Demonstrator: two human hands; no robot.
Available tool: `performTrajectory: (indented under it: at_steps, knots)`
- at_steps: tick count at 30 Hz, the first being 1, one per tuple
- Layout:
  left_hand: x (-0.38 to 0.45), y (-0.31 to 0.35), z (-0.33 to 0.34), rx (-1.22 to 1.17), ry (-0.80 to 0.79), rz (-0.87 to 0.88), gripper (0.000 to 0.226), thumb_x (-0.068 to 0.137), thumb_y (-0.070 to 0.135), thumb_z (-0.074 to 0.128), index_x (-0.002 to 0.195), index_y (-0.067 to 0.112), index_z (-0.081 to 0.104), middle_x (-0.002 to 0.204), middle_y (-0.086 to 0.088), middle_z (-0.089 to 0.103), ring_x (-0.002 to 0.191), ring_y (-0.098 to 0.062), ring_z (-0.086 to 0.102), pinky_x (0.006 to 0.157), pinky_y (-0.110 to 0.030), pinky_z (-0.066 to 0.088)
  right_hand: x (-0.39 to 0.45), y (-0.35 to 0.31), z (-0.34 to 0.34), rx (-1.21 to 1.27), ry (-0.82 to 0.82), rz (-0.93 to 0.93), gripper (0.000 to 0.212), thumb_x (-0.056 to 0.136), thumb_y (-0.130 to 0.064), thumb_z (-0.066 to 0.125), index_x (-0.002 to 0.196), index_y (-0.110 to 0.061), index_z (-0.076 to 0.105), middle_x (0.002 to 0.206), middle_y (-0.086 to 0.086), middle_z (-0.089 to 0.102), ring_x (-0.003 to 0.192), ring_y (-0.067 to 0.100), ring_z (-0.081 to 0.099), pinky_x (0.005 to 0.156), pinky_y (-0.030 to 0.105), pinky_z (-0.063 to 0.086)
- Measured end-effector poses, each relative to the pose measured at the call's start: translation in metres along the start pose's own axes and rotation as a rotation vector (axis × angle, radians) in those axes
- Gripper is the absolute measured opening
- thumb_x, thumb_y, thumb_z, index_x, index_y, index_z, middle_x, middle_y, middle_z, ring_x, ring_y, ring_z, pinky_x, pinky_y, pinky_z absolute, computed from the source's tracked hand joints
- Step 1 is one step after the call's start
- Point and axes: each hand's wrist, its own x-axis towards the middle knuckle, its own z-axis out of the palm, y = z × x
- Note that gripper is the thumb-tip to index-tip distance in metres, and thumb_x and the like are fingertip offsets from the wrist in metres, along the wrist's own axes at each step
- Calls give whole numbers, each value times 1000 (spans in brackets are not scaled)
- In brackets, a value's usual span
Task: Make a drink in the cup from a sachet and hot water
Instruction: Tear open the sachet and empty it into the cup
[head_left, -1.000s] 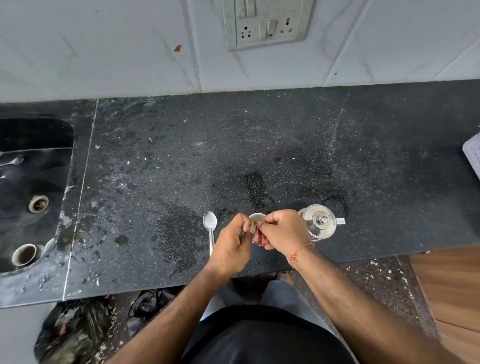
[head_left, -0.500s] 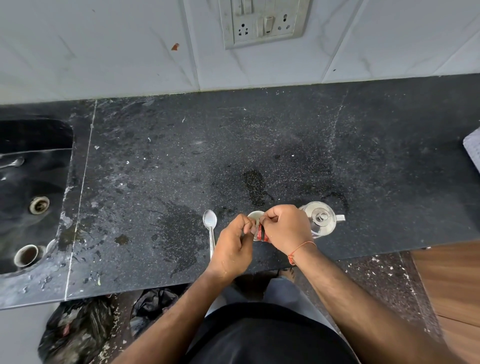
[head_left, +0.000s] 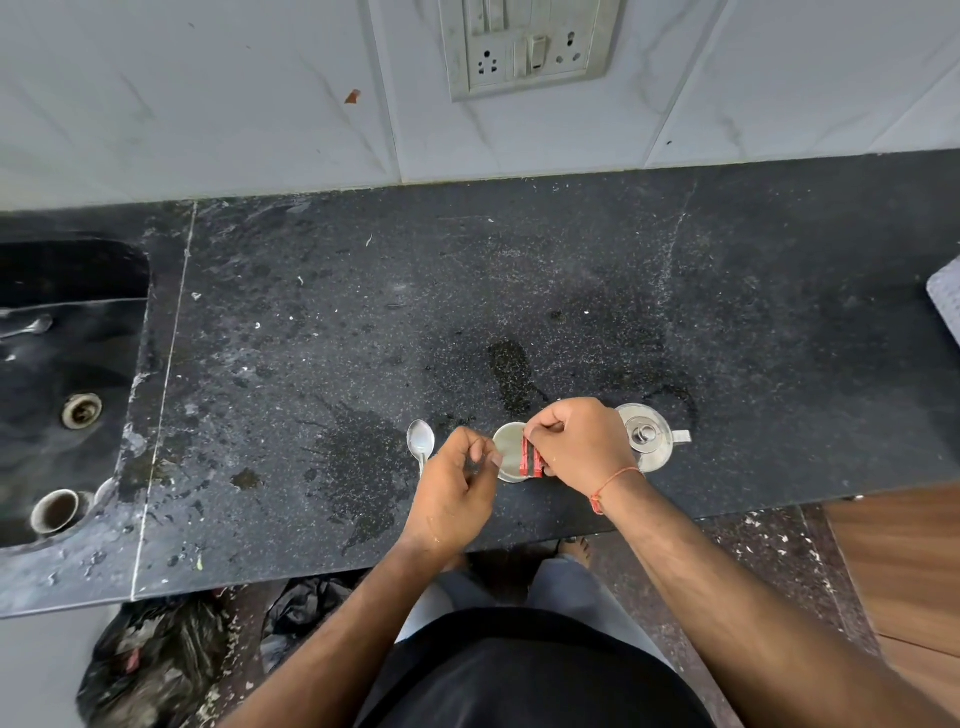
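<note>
Sachet (head_left: 532, 458), red, sits pinched in the right hand (head_left: 582, 449) directly over the cup (head_left: 508, 452), which stands near the front edge of the black counter (head_left: 519, 291). Just left of the cup, the left hand (head_left: 454, 491) hovers with fingers loosely curled; whether it grips anything cannot be told. A spoon (head_left: 421, 444) lies left; a steel kettle (head_left: 647, 436) stands right.

Left hand (head_left: 454, 488) now clear of the sachet (head_left: 531, 458); earlier both hands pinched it together. Its fingers are curled, just left of the cup (head_left: 508, 452). Right hand (head_left: 582, 444) alone holds the sachet, now shifted over the cup's right rim, more red visible.
</note>
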Motion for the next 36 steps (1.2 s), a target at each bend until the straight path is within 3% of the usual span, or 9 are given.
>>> performTrajectory:
  at_steps: [4,7,10,13,16,22,28,32,36]
  knots:
    - [0,-2,-18,33,0,-49,26,107,3,61,94,19,44,84,11,64,59,-14,40,54,-29,37,1,7,-7,68,-30,-28,16,93,-19,77,80,-27,83,67,-9,77,61,12,76,69,44,68]
    - [1,-2,-26,-22,24,-157,26,107,-5,56,94,16,46,83,9,60,68,-15,51,64,-34,45,0,12,-8,89,-50,-68,12,94,-21,78,84,-26,84,72,-11,79,62,12,75,69,47,67]
    - [3,-1,-28,-340,13,-361,29,107,-8,51,96,18,48,90,1,61,85,-17,69,78,-34,57,-2,14,-9,93,-70,-89,8,94,-24,79,89,-27,84,77,-13,79,71,12,76,75,47,67]
    - [2,-2,-28,-691,-30,-471,26,97,-7,62,95,18,53,87,0,64,82,-17,68,79,-32,60,-4,13,-7,56,-71,-124,7,92,-27,81,89,-31,86,75,-18,78,73,4,74,78,40,65]
    - [4,-6,-26,-735,-27,-505,27,104,-12,54,99,14,58,85,-2,65,77,-16,63,74,-29,62,-6,9,-5,-30,-32,-157,2,90,-30,84,88,-31,85,77,-19,78,78,-2,72,79,30,60]
    - [14,-3,-30,-445,-86,-480,37,107,3,46,114,10,81,81,3,64,75,-11,62,77,-29,60,-7,2,-4,-129,-25,-216,2,87,-30,84,86,-29,82,74,-17,76,74,-1,70,74,30,58]
    - [34,18,-39,332,-214,-50,14,94,29,85,107,31,85,69,18,62,60,0,51,63,-14,43,-6,-2,-12,-177,-89,-377,16,87,-32,87,96,-28,75,83,-13,76,77,8,73,76,37,60]
    - [45,32,-38,519,-280,199,22,91,28,89,112,28,86,75,12,60,70,-5,59,67,-13,43,-4,-5,-19,-257,-100,-509,20,87,-30,87,98,-28,70,81,-12,76,74,7,70,73,36,59]
    - [51,41,-32,583,-307,330,19,90,21,90,94,38,84,72,11,59,66,-10,58,68,-29,52,-2,-9,-23,-385,-106,-585,14,91,-28,82,98,-26,71,81,-9,75,80,17,70,70,34,51]
